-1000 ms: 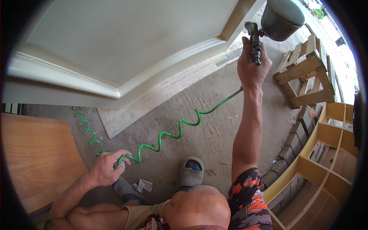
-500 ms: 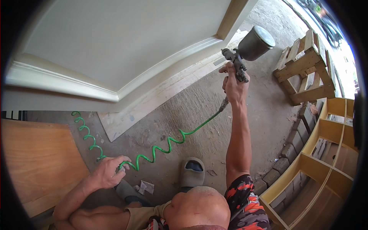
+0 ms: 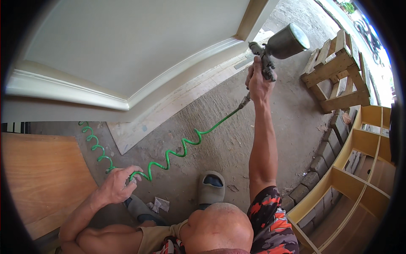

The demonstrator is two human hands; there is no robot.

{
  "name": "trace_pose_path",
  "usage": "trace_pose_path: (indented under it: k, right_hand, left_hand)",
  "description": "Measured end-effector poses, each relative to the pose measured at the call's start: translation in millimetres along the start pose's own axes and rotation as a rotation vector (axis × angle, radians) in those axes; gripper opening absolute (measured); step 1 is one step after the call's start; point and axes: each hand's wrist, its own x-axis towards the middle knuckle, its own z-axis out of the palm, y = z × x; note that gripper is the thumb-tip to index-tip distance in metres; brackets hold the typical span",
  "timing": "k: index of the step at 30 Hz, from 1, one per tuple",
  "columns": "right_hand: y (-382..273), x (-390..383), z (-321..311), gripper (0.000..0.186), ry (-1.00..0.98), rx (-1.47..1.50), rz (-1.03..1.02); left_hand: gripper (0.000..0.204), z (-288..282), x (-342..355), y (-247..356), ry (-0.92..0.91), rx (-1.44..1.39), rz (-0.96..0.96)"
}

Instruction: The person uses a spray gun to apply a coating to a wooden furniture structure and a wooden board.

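At the end of my outstretched arm, my right hand (image 3: 261,82) is wrapped round the handle of a spray gun (image 3: 266,63). A round metal paint cup (image 3: 284,42) sits on the gun, tilted to the right. From the handle's lower end runs a coiled green air hose (image 3: 169,153), loosely stretched above the floor toward my left hand (image 3: 119,184). Those fingers are closed round the hose, whose other end coils away to the far left. A large whitish panel (image 3: 139,42) with moulded edging stands ahead, left of the gun's nozzle.
A flat pale board (image 3: 131,137) lies under the panel. At left is a brown wooden sheet (image 3: 46,178). A pallet-wood stand (image 3: 338,80), a row of grey bricks (image 3: 311,181) and a yellowish compartmented frame (image 3: 338,186) line the right. My sandals (image 3: 211,192) are on the concrete floor.
My right hand has moved the spray gun slightly farther away, and the paint cup has swung a little right. The hose has shifted with it; my left hand keeps its hold slightly farther forward.
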Motion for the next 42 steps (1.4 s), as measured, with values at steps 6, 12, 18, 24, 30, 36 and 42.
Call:
trace_pose_path:
  k: [6, 12, 18, 24, 30, 36, 42]
  right_hand:
    - [15, -54, 20, 0.046, -0.146, 0.06, 0.002]
    - [12, -123, 50, 0.025, -0.322, 0.048, 0.023]
    - [-10, -181, 86, 0.023, -0.465, 0.021, -0.107]
    - [-28, -215, 120, 0.026, -0.604, 0.064, -0.154]
    - [-33, -227, 136, 0.027, -0.75, 0.197, -0.224]
    - [-29, -206, 128, 0.024, -0.641, 0.05, -0.175]
    - [-15, -166, 102, 0.023, -0.499, -0.021, -0.192]
  left_hand:
    - [0.035, 4, -1, -12, -0.013, 0.036, 0.021]
    - [0.033, 6, -6, -24, -0.063, 0.089, -0.037]
    - [0.035, 11, -21, -35, -0.072, 0.155, -0.092]
    - [0.038, 9, -33, -40, -0.165, 0.228, -0.229]
    - [0.04, 9, -39, -41, -0.132, 0.232, -0.207]
    - [0.042, 9, -39, -44, -0.135, 0.223, -0.22]
    - [0.037, 10, -34, -42, -0.065, 0.193, -0.16]
